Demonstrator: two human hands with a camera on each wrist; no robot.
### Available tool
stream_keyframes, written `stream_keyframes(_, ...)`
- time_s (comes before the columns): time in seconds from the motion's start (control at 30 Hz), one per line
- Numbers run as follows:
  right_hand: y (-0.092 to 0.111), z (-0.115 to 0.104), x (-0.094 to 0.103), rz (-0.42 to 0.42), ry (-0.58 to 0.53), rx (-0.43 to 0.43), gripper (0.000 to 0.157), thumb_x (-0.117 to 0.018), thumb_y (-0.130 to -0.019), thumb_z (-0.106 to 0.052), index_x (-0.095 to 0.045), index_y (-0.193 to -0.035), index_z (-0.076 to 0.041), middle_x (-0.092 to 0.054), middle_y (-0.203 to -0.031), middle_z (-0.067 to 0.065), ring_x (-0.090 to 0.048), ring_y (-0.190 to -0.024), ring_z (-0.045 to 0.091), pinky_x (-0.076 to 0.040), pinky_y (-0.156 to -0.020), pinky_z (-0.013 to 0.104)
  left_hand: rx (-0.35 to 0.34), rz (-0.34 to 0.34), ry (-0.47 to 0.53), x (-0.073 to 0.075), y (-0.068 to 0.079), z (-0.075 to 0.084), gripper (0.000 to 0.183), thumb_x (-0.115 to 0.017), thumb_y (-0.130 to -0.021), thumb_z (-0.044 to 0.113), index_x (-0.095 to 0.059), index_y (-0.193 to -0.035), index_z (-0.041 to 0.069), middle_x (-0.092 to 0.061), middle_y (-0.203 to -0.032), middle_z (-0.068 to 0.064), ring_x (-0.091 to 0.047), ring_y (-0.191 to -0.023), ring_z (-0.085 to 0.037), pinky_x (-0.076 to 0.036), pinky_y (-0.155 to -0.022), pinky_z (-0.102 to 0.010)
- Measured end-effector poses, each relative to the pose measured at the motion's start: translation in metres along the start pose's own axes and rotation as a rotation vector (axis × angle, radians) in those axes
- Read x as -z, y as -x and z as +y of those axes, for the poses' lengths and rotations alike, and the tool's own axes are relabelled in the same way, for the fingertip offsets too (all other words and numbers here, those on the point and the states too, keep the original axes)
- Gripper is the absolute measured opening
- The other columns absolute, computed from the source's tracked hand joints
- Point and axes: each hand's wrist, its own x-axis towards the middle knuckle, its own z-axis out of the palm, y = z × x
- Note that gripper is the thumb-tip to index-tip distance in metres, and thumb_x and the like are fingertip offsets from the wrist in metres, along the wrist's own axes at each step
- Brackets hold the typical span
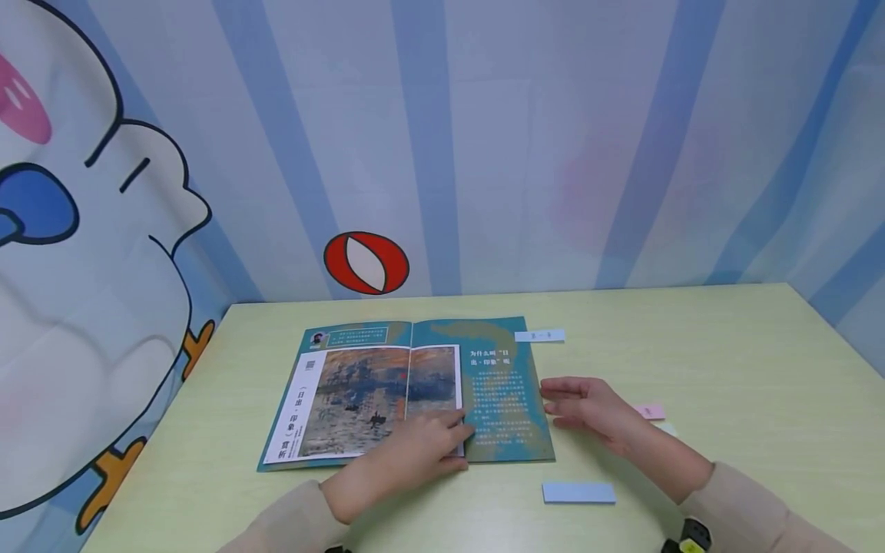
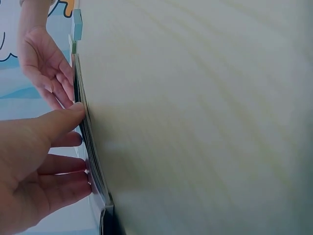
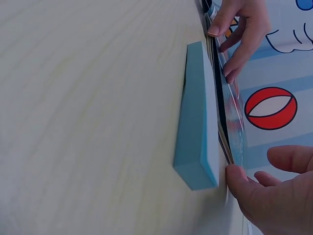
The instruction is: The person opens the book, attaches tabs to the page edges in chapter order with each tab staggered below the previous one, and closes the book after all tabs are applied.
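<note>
An open picture book (image 1: pixel 498 384) lies flat on the table, a painting of boats on water spread across its fold. My left hand (image 1: pixel 413 444) rests over the lower part of the right page, fingers extended and thumb at the bottom edge. In the left wrist view, that thumb and the fingertips touch the book's page edges (image 2: pixel 92 142). At the book's right side is my right hand (image 1: pixel 594 411), fingers fairly straight, fingertips at or very near the edge. A pale blue tab (image 1: pixel 540 336) with writing sticks out from the upper right edge.
A block of blue sticky notes (image 1: pixel 578 493) lies on the table in front of the book's right corner. Behind my right wrist a pink slip (image 1: pixel 650 412) and a pale slip are partly hidden. A striped curtain (image 1: pixel 525 153) with cartoon figures stands behind the table (image 1: pixel 760 369).
</note>
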Motion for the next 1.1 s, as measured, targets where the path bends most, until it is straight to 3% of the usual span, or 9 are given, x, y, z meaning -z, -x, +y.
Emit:
stream_keyframes(0.37,0.0016,-0.0033,0.0025,-0.011,-0.125,-0.034,0.056,-0.055,-0.089,0.000,-0.030,-0.137,0.014,-0.038,-0.138,0.029,-0.060,-0.102,0.020,-0.049,-0.088,0.036,-0.032,0.010,0.039,-0.0011,-0.0009,-0.0038,0.042,-0.062,-0.088,0.034,-0.062,-0.120,0.006,-0.057,-0.124,-0.016,-0.059,-0.109,-0.025,-0.048,-0.089,-0.033)
stream_keyframes(0.63,0.0009,-0.0061,0.0044,0.019,-0.185,-0.073,0.055,-0.057,-0.089,-0.001,-0.033,-0.137,0.011,-0.053,-0.128,0.020,-0.063,-0.096,0.016,-0.051,-0.084,0.032,-0.042,0.014,0.010,-0.0002,-0.0026,-0.0034,0.043,-0.064,-0.087,0.035,-0.062,-0.118,0.005,-0.060,-0.120,-0.015,-0.060,-0.105,-0.025,-0.050,-0.087,-0.032)
stream_keyframes(0.83,0.0013,-0.0084,0.0059,0.010,-0.205,-0.069,0.055,-0.056,-0.089,-0.001,-0.032,-0.137,0.012,-0.060,-0.120,0.015,-0.063,-0.094,0.016,-0.052,-0.081,0.030,-0.035,0.004,0.004,0.0005,-0.0037,-0.0035,0.043,-0.065,-0.087,0.034,-0.062,-0.118,0.005,-0.060,-0.119,-0.013,-0.061,-0.103,-0.023,-0.050,-0.086,-0.031)
stream_keyframes(1.1,0.0015,-0.0078,0.0055,0.011,-0.197,-0.078,0.055,-0.057,-0.088,0.000,-0.033,-0.137,0.012,-0.058,-0.123,0.018,-0.063,-0.094,0.016,-0.052,-0.082,0.031,-0.035,-0.011,-0.009,-0.0006,-0.0035,-0.0036,0.043,-0.064,-0.087,0.035,-0.062,-0.119,0.007,-0.060,-0.118,-0.012,-0.060,-0.104,-0.022,-0.050,-0.086,-0.030)
